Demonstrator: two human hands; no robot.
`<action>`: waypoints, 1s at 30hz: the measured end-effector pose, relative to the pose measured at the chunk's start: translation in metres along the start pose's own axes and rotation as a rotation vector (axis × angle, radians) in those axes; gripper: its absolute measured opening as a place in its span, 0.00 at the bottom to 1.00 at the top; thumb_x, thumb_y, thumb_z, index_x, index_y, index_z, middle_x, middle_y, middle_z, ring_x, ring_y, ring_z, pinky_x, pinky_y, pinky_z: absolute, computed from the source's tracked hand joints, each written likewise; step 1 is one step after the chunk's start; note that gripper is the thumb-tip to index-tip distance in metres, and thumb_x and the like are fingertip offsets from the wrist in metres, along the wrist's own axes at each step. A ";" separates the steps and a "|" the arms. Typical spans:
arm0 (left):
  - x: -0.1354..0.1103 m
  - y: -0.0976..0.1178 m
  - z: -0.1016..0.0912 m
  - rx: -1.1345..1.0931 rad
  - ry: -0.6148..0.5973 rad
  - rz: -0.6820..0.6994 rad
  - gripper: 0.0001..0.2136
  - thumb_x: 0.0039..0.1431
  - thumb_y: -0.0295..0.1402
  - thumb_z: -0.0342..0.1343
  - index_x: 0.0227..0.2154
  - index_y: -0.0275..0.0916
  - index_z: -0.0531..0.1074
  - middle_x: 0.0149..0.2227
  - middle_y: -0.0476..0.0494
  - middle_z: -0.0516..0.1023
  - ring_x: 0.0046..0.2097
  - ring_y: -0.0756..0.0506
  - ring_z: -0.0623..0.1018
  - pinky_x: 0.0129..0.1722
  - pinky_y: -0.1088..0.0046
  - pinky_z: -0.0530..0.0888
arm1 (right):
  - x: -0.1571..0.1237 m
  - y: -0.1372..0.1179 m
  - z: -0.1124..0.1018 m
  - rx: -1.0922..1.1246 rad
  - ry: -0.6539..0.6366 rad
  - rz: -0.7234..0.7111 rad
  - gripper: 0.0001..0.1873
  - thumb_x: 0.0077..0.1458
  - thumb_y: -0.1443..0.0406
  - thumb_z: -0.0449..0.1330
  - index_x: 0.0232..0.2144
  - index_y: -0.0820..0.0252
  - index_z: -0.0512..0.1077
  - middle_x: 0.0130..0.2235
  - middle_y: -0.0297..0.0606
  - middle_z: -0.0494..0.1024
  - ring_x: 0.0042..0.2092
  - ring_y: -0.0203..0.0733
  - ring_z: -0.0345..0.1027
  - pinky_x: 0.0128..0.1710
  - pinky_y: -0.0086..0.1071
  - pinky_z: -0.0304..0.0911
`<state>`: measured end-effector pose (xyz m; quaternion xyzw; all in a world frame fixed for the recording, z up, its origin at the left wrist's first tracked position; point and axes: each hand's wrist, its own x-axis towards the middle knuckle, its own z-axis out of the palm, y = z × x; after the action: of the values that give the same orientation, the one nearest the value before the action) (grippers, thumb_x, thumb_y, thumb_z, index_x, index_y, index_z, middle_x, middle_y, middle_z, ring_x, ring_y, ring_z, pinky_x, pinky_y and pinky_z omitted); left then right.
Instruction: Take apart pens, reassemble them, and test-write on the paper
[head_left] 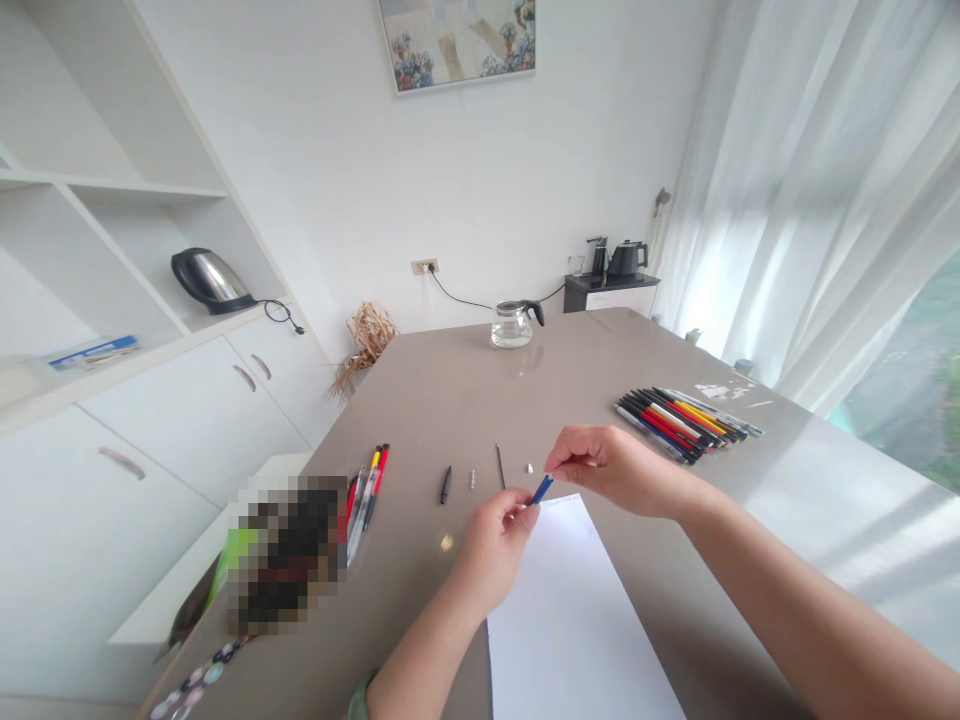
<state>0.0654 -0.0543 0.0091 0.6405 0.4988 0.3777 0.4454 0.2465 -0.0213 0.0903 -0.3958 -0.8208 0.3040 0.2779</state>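
Blue pen barrel, black pen piece, white paper, grey-brown table, flower-patterned painting

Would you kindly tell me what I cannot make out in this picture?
In the head view:
- Blue tube's ends: hidden by the left hand and right hand.
- Writing on the paper: too small to read.
- Paper's near end: cut off by the bottom edge.
- Wall painting's top: cut off by the upper edge.
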 end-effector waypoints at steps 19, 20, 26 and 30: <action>0.001 0.011 -0.005 -0.195 0.053 -0.056 0.15 0.51 0.43 0.47 0.35 0.37 0.67 0.28 0.47 0.68 0.27 0.51 0.68 0.23 0.78 0.64 | 0.005 0.008 0.003 0.048 0.058 0.063 0.13 0.49 0.60 0.51 0.33 0.60 0.73 0.31 0.36 0.74 0.32 0.37 0.65 0.30 0.28 0.58; 0.002 0.012 -0.007 -0.232 0.091 -0.049 0.15 0.51 0.43 0.48 0.35 0.36 0.67 0.28 0.46 0.68 0.27 0.51 0.68 0.24 0.78 0.65 | 0.006 0.012 0.005 0.032 0.087 0.090 0.14 0.49 0.60 0.51 0.33 0.60 0.73 0.31 0.36 0.74 0.31 0.37 0.65 0.30 0.28 0.58; 0.008 0.008 -0.017 -0.487 0.236 -0.081 0.15 0.48 0.41 0.52 0.35 0.34 0.68 0.30 0.45 0.68 0.27 0.53 0.68 0.28 0.76 0.68 | 0.022 0.051 0.026 -0.178 0.143 0.241 0.12 0.47 0.62 0.51 0.27 0.60 0.73 0.26 0.34 0.73 0.28 0.36 0.64 0.28 0.28 0.57; 0.009 0.004 -0.019 -0.682 0.197 -0.122 0.14 0.49 0.39 0.53 0.35 0.34 0.68 0.29 0.46 0.67 0.28 0.54 0.68 0.27 0.79 0.67 | 0.032 0.067 0.045 -0.241 0.098 0.214 0.10 0.47 0.64 0.52 0.26 0.58 0.73 0.26 0.34 0.73 0.28 0.35 0.63 0.28 0.26 0.56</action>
<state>0.0511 -0.0424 0.0194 0.3846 0.4218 0.5552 0.6049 0.2300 0.0260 0.0197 -0.5258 -0.7900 0.2115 0.2340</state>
